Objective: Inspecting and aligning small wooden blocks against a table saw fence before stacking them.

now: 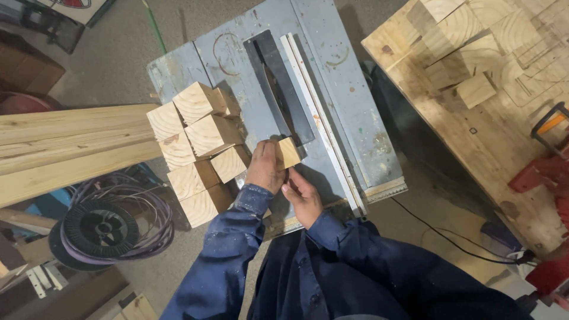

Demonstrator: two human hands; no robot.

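Note:
A small square wooden block [288, 152] rests on the grey metal saw table [355, 101], just at the near end of the dark blade slot [278, 89]. My left hand [265, 167] lies over the block's left side and grips it. My right hand [303, 194] sits just below, fingertips touching the block's near edge. Both arms wear dark blue sleeves. A white fence rail [317, 118] runs along the table right of the slot.
Several cut wooden blocks [198, 145] are stacked on the saw table's left side. Long planks [65, 148] stick out to the left. A wire spool [104, 228] and cables lie on the floor below. A wooden bench [492, 136] with more blocks stands at right, with red tools at its edge.

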